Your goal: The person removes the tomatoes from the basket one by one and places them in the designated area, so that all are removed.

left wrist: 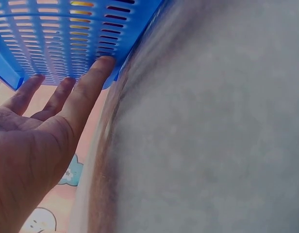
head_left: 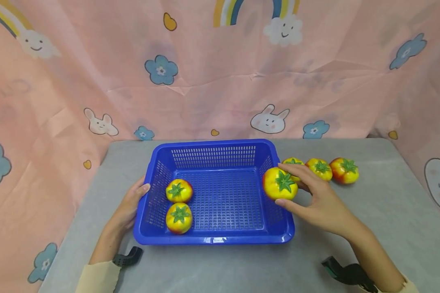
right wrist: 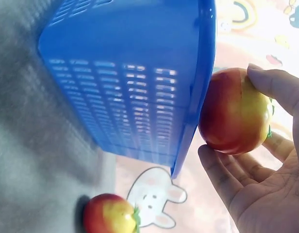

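Observation:
A blue plastic basket (head_left: 220,241) stands on the grey table, with two yellow-and-red toy tomatoes, an upper one (head_left: 179,191) and a lower one (head_left: 179,218), at its left inside. My left hand (head_left: 130,201) holds the basket's left side. Its thumb is at the rim, and in the left wrist view its fingers (left wrist: 86,97) lie against the slotted outer wall. With thumb and fingers, my right hand (head_left: 311,195) grips another tomato (head_left: 276,185) at the basket's right rim. In the right wrist view this tomato (right wrist: 234,111) sits right beside the rim, its red side facing the basket.
Several more tomatoes lie in a row on the table right of the basket, among them a middle one (head_left: 320,169) and the outermost one (head_left: 344,171). The nearest is partly hidden by my right hand. A pink printed cloth (head_left: 212,101) hangs behind the grey table (head_left: 205,268).

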The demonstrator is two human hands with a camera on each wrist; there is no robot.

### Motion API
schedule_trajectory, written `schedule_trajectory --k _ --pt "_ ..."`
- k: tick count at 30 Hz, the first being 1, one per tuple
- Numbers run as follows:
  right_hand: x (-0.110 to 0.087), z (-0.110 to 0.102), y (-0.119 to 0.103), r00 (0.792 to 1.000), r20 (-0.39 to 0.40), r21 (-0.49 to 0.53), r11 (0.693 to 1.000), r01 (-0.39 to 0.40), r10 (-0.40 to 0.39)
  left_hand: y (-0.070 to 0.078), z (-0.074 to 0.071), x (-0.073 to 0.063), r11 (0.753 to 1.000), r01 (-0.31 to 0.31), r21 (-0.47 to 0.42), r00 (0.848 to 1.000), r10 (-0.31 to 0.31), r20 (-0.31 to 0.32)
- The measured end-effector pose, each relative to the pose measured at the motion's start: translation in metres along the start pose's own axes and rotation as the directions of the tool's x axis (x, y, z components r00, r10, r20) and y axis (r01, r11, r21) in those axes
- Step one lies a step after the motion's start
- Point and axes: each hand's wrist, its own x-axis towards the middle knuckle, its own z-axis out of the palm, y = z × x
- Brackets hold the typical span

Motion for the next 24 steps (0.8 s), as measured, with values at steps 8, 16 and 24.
schedule_trajectory --k 8,16,24 --pt "-0.009 -0.004 0.008 0.999 -0.024 -0.027 0.999 -0.03 0.03 0.0 -0.002 -0.002 1.0 0.005 0.028 1.0 -0.005 -0.002" --pt "-0.019 -0.011 0.013 0.997 -0.07 -0.01 0.999 -0.041 0.04 -0.003 -0.002 -0.004 1.0 -0.017 0.0 1.0 0.017 0.015" --pt "-0.027 -0.016 0.023 0.993 -0.096 -0.02 0.997 -0.071 0.069 -0.003 0.0 -0.004 1.0 -0.006 -0.002 1.0 0.006 -0.003"
